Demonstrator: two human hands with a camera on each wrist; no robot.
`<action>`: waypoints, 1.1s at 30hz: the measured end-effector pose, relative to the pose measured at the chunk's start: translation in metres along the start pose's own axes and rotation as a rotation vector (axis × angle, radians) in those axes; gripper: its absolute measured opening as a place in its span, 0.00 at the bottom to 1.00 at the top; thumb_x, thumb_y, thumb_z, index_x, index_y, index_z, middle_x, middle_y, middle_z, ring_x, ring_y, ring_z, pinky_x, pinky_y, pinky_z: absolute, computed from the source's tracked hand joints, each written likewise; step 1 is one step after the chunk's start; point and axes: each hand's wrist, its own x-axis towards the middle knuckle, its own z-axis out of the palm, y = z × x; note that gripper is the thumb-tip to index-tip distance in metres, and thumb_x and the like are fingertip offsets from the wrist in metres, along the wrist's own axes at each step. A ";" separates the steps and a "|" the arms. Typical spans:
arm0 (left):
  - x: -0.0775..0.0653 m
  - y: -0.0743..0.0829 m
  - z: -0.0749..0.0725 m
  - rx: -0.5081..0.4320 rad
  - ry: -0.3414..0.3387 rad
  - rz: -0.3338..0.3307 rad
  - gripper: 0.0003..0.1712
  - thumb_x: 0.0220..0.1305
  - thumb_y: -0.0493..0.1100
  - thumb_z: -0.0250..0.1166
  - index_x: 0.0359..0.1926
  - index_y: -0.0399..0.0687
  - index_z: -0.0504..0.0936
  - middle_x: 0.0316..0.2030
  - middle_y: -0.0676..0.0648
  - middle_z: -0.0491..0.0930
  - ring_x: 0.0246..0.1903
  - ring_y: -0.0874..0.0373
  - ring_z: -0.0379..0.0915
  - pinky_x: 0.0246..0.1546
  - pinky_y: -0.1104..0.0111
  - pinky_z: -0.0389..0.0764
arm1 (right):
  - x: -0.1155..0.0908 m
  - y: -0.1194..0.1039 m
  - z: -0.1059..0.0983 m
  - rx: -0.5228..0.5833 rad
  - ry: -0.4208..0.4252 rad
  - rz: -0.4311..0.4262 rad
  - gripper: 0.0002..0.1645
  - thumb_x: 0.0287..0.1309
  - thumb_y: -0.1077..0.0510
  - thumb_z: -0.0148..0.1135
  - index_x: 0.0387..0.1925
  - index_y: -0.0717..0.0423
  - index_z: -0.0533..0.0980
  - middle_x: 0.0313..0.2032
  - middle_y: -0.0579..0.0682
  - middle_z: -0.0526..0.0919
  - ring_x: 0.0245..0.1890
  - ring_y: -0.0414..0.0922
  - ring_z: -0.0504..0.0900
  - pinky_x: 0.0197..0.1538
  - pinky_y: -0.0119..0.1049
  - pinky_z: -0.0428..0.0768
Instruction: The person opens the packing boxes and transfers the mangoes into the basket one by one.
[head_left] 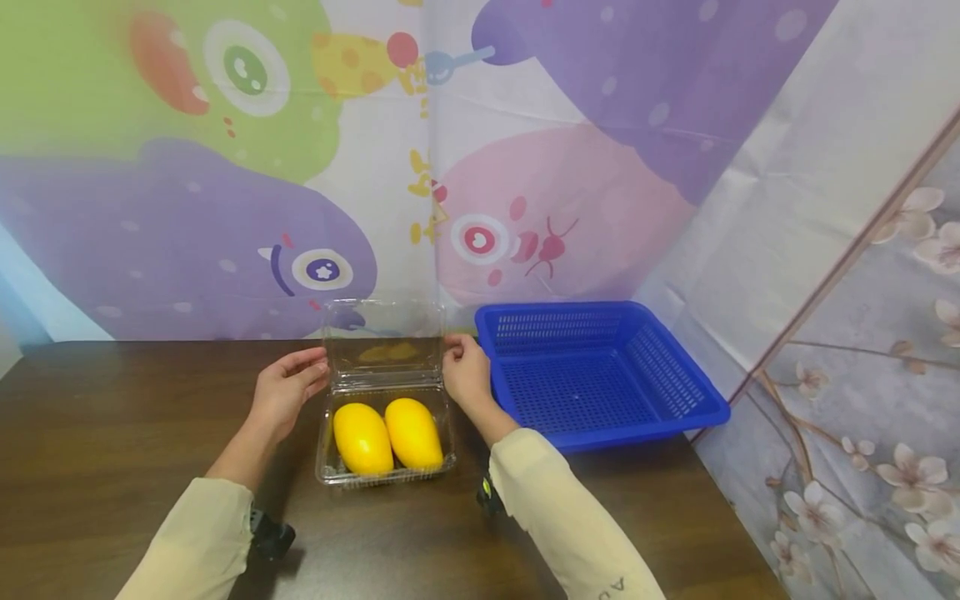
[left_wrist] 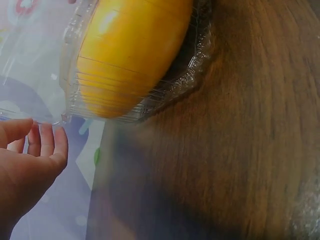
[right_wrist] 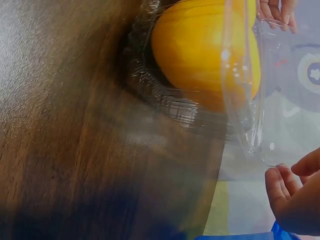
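A clear plastic clamshell container (head_left: pixel 324 467) stands on the table with its lid (head_left: pixel 382 321) raised upright at the back. Two yellow mangoes (head_left: pixel 363 439) lie side by side in its base. On the lid's left side, my left hand (head_left: pixel 288 387) pinches the edge between thumb and fingertips. Opposite it, my right hand (head_left: pixel 467 371) holds the right edge with curled fingers. In the left wrist view, the fingertips (left_wrist: pixel 47 137) meet the lid's rim. The right wrist view shows the right fingertips (right_wrist: pixel 274 181) at the other side of that rim.
A blue plastic basket (head_left: pixel 600 437) sits close to the right of the container, beside my right wrist. The brown wooden table (head_left: pixel 150 433) ends at a wall hanging (head_left: pixel 390 167) with cartoon figures. A floral panel (head_left: pixel 862 417) borders the table on the right.
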 end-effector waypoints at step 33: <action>0.002 -0.013 0.001 0.069 0.047 -0.023 0.28 0.63 0.29 0.56 0.64 0.27 0.62 0.32 0.61 0.76 0.35 0.72 0.73 0.41 0.81 0.80 | -0.005 0.001 0.011 -0.066 -0.082 0.131 0.23 0.54 0.68 0.52 0.53 0.57 0.75 0.32 0.53 0.82 0.30 0.46 0.77 0.37 0.36 0.78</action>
